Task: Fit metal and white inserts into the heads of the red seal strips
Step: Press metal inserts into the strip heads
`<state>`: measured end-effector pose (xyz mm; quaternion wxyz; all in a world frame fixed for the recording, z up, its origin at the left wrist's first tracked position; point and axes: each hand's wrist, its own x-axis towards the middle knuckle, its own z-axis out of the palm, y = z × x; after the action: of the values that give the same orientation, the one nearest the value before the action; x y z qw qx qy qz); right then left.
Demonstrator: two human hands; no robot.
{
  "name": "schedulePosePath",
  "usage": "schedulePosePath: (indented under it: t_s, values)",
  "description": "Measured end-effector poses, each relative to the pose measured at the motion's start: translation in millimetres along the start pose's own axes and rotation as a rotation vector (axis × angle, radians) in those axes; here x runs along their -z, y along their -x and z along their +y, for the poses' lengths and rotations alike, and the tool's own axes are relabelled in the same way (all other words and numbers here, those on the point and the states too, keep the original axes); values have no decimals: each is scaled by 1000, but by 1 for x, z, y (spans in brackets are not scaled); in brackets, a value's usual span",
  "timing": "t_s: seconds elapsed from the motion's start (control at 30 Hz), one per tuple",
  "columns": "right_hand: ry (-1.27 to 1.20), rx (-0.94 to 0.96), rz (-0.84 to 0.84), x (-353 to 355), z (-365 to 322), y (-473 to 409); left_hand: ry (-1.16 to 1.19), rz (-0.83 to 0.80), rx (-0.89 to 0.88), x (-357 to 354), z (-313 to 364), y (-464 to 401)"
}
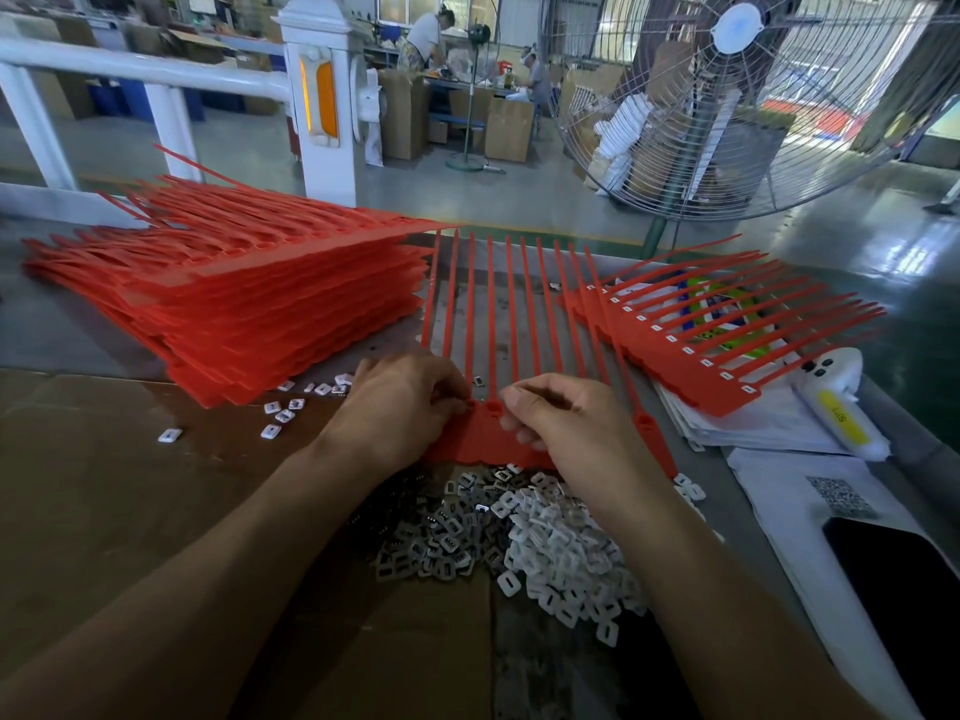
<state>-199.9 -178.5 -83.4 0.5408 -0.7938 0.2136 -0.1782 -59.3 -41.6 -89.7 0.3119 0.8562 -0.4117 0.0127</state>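
A comb of red seal strips (488,439) lies in front of me, tails pointing away. My left hand (400,402) curls over its left heads, fingertips pinched at one head; what they pinch is hidden. My right hand (561,418) rests on the middle heads with fingers curled, thumb and forefinger close together near a head. Below the comb lie a pile of metal inserts (436,543) and a pile of white inserts (566,553). Several loose inserts (283,415) are scattered to the left.
A tall stack of red strip combs (234,304) fills the left of the table. A comb with white inserts fitted (691,350) lies on papers at the right, beside a white tube (836,413) and a dark phone (904,605). A large fan (727,106) stands behind.
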Motion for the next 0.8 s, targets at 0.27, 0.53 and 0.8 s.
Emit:
schedulePosePath:
  t_s: [0.27,0.53,0.8]
  values:
    - [58,26,-24,0,-2,4,-45,-59,-110,6,-1,7]
    - [452,264,-352,-6,-10,13,-53,-35,-156,1,-6,6]
    - [655,391,-440,-18,-14,15,-65,-102,-163,2,-9,5]
